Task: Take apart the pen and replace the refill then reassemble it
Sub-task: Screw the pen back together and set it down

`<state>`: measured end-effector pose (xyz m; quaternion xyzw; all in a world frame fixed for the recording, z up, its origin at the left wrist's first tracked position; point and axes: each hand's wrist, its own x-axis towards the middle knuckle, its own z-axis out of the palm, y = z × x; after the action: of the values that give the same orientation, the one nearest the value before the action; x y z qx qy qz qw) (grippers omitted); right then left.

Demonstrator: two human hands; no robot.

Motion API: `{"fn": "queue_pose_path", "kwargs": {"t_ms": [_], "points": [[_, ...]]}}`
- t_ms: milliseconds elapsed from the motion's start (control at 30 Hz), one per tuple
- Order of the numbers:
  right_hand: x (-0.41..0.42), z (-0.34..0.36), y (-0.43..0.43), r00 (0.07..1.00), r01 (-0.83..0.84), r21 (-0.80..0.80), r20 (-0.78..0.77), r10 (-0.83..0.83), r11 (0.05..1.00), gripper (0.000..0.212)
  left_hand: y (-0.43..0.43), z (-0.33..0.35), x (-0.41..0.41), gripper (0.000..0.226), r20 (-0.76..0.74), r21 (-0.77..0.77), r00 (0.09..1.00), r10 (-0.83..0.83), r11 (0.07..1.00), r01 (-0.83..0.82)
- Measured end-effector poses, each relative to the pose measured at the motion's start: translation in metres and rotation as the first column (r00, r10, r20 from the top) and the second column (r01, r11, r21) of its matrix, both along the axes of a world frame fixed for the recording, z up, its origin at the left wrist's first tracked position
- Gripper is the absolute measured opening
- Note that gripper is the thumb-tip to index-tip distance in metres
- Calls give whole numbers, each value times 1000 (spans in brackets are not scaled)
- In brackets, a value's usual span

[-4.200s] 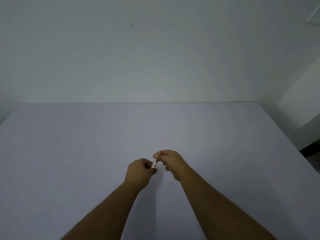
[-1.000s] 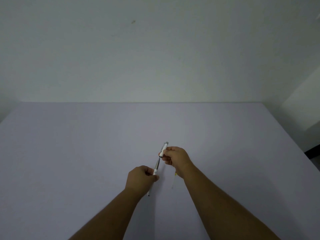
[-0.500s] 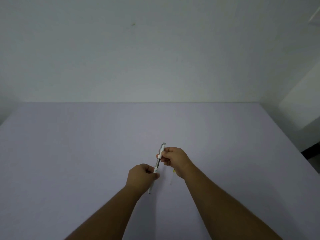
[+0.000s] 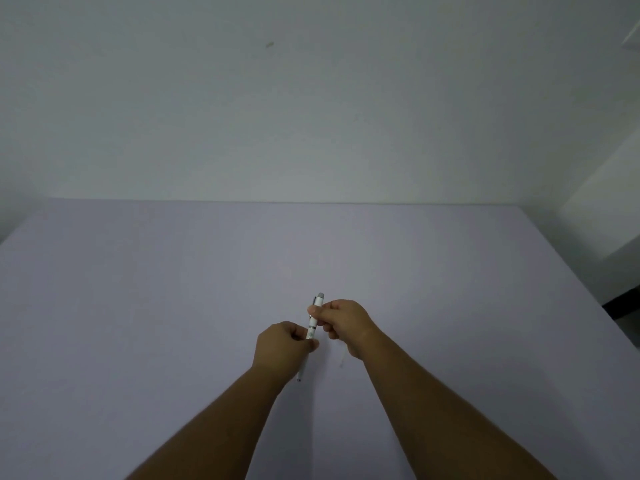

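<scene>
- The white pen [image 4: 313, 325] is held above the middle of the near half of the lilac table [image 4: 138, 289], its long axis almost upright, grey button end pointing to the far edge.
- The right hand [image 4: 341, 323] pinches the upper barrel.
- The left hand [image 4: 282, 351] is closed around the lower barrel and hides it; only the tip shows below.
- A thin pale thing [image 4: 342, 358] beside the right wrist is too faint to name.

White pen [image 4: 313, 325] with grey button end up, tilted, its halves joined; thin refill [image 4: 342, 359] lies beside it

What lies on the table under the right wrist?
A thin pale stick, maybe a refill, lies on the table beside the right hand; its upper end is covered by the wrist.
</scene>
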<state>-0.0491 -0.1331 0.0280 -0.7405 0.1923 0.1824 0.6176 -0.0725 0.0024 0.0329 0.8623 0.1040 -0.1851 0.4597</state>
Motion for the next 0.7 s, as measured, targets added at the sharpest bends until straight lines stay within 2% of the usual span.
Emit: {"fn": "queue_pose_path", "kwargs": {"t_ms": [267,400,500,600,700], "points": [[4,-6,-1,1000,-8,0,-6,8,1000,20,1,-8,7,9,-31,-16,999,9,1000,-9],[7,-15,-2,999,-26,-52,-23,25,998,24,-1,-16,11,9,-67,-35,998,13,999,-15],[13,-25,-7,999,43,-221,-24,-49,974,36,0,-27,14,13,-109,-42,994,32,998,-36],[14,-37,-20,995,95,-520,13,-103,849,31,-1,-40,18,12,-133,-6,990,42,999,-43],[7,-47,-30,993,81,-650,-15,-119,755,24,-4,-51,21,11,-144,38,988,53,998,-48]]}}
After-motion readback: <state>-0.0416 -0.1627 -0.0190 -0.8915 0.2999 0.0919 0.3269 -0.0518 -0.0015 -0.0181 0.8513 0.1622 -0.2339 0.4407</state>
